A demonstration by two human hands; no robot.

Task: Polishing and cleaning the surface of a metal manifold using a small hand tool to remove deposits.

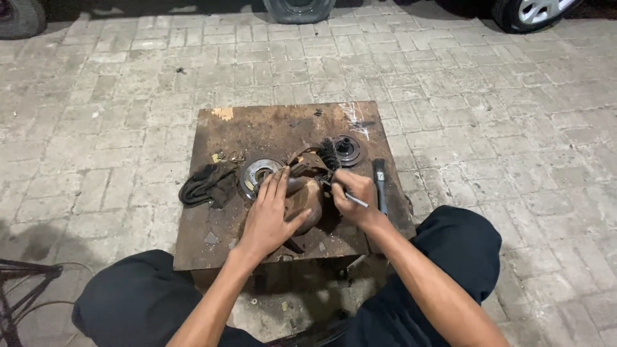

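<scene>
My left hand [270, 215] lies flat over a rusty brown metal housing [305, 196] that rests on a worn, rusty board [222, 244]. My right hand [355, 196] grips a thin metal-handled wire brush [329, 154], its dark bristle head up against the far side of the housing. A round metal disc [257, 173] lies just left of the housing, partly under my fingertips.
A dark rag [205, 185] lies at the board's left. A black round pulley part [348, 149] and a black-handled tool [380, 183] lie at the right. Brick paving surrounds the board. Car tyres [299, 9] stand at the far edge. My knees flank the board.
</scene>
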